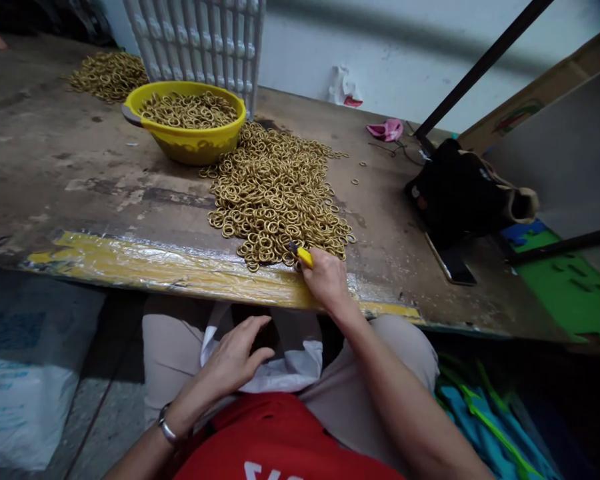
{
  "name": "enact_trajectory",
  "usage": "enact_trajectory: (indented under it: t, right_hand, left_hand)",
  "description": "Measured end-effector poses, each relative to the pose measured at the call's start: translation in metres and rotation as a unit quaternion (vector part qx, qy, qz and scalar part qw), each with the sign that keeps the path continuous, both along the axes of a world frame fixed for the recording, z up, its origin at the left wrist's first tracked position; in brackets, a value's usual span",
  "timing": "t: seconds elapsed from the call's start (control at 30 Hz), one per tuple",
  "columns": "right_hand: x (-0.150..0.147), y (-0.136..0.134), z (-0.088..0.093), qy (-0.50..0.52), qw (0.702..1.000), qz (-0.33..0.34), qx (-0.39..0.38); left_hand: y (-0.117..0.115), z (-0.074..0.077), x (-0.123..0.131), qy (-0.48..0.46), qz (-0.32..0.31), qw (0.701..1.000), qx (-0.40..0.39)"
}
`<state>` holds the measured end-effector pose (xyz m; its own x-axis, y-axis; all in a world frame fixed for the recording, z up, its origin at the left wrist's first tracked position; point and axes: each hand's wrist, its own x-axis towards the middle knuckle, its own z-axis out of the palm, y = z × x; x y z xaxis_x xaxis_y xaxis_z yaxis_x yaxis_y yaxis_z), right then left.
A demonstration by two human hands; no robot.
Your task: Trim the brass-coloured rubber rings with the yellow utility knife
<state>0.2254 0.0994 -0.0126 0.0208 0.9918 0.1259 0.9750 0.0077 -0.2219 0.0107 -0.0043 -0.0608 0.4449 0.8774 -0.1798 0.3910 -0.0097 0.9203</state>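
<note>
Right hand [326, 280]: yellow tool [304, 255], seemingly touching ring pile [275, 190]; basin [187, 143] behind.

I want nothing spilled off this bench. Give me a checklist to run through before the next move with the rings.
1. Right hand has a grip on the yellow tool: ok, closed around it.
2. Tool tip at the near edge of the ring pile: ok.
3. Left hand on the white bag in the lap: ok, resting on it.
4. Bag mouth open: cannot tell.
5. Yellow bowl upright on the table, rings inside: ok.
</note>
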Motion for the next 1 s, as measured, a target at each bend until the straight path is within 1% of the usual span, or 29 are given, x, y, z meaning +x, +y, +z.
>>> enact_trajectory:
  t: [0.07, 0.1, 0.13, 0.17, 0.2, 0.27, 0.3, 0.33, 0.37, 0.43, 0.5, 0.53, 0.57, 0.6, 0.63, 0.67, 0.73, 0.77, 0.8, 0.83, 0.9, 1.0]
  right_hand:
    - [-0.002, -0.005, 0.005, 0.124, 0.992, 0.011, 0.03]
    - [-0.004, -0.01, 0.009, 0.213, 0.977, 0.018, 0.027]
    - [-0.008, -0.016, 0.013, 0.311, 0.95, 0.023, 0.005]
    - [-0.012, -0.024, 0.016, 0.412, 0.91, 0.023, -0.035]
    - [-0.017, -0.033, 0.019, 0.502, 0.86, 0.018, -0.088]
    - [-0.026, -0.05, 0.022, 0.627, 0.76, 0.002, -0.17]
    - [-0.031, -0.057, 0.022, 0.663, 0.723, -0.007, -0.195]
    - [-0.035, -0.064, 0.021, 0.688, 0.696, -0.015, -0.207]
    - [-0.039, -0.07, 0.02, 0.704, 0.677, -0.021, -0.213]
    - [-0.044, -0.077, 0.016, 0.725, 0.652, -0.02, -0.22]
    - [-0.047, -0.082, 0.013, 0.734, 0.642, -0.004, -0.223]
    - [-0.048, -0.083, 0.013, 0.73, 0.646, 0.006, -0.224]
    - [-0.048, -0.085, 0.013, 0.718, 0.658, 0.017, -0.227]
    - [-0.047, -0.086, 0.014, 0.695, 0.683, 0.033, -0.225]
    - [-0.046, -0.087, 0.016, 0.657, 0.721, 0.053, -0.214]
    - [-0.044, -0.088, 0.018, 0.602, 0.772, 0.078, -0.189]
    - [-0.037, -0.091, 0.023, 0.441, 0.879, 0.137, -0.117]
    - [-0.033, -0.092, 0.026, 0.348, 0.919, 0.162, -0.085]
    - [-0.03, -0.093, 0.028, 0.261, 0.946, 0.179, -0.065]
    - [-0.028, -0.094, 0.03, 0.188, 0.962, 0.19, -0.06]
    - [-0.025, -0.097, 0.034, 0.095, 0.973, 0.197, -0.072]
    - [-0.027, -0.099, 0.036, 0.041, 0.977, 0.19, -0.083]
  left_hand:
    - [0.007, 0.01, 0.006, -0.07, 0.036, 0.996, -0.045]
    - [0.01, 0.015, 0.009, -0.111, 0.058, 0.989, -0.078]
    - [0.013, 0.021, 0.012, -0.157, 0.08, 0.978, -0.115]
    - [0.016, 0.027, 0.015, -0.206, 0.101, 0.961, -0.152]
    - [0.019, 0.032, 0.018, -0.255, 0.118, 0.942, -0.184]
    - [0.023, 0.042, 0.022, -0.331, 0.139, 0.907, -0.22]
    - [0.024, 0.045, 0.023, -0.357, 0.145, 0.894, -0.228]
    - [0.024, 0.048, 0.024, -0.373, 0.147, 0.886, -0.234]
    - [0.023, 0.049, 0.024, -0.385, 0.148, 0.879, -0.239]
    - [0.02, 0.05, 0.025, -0.404, 0.14, 0.869, -0.25]
    - [0.016, 0.05, 0.024, -0.422, 0.127, 0.858, -0.265]
    - [0.015, 0.051, 0.023, -0.428, 0.122, 0.853, -0.272]
    - [0.013, 0.051, 0.023, -0.429, 0.12, 0.851, -0.278]
    - [0.012, 0.052, 0.022, -0.427, 0.123, 0.85, -0.282]
    - [0.011, 0.052, 0.021, -0.421, 0.128, 0.853, -0.281]
    - [0.01, 0.053, 0.021, -0.413, 0.132, 0.859, -0.274]
    - [0.009, 0.054, 0.019, -0.387, 0.134, 0.879, -0.245]
    - [0.009, 0.054, 0.018, -0.371, 0.131, 0.891, -0.226]
    - [0.008, 0.054, 0.017, -0.354, 0.127, 0.903, -0.207]
    - [0.008, 0.054, 0.016, -0.335, 0.122, 0.915, -0.187]
    - [0.009, 0.055, 0.014, -0.295, 0.111, 0.937, -0.15]
    - [0.01, 0.058, 0.014, -0.241, 0.091, 0.961, -0.1]
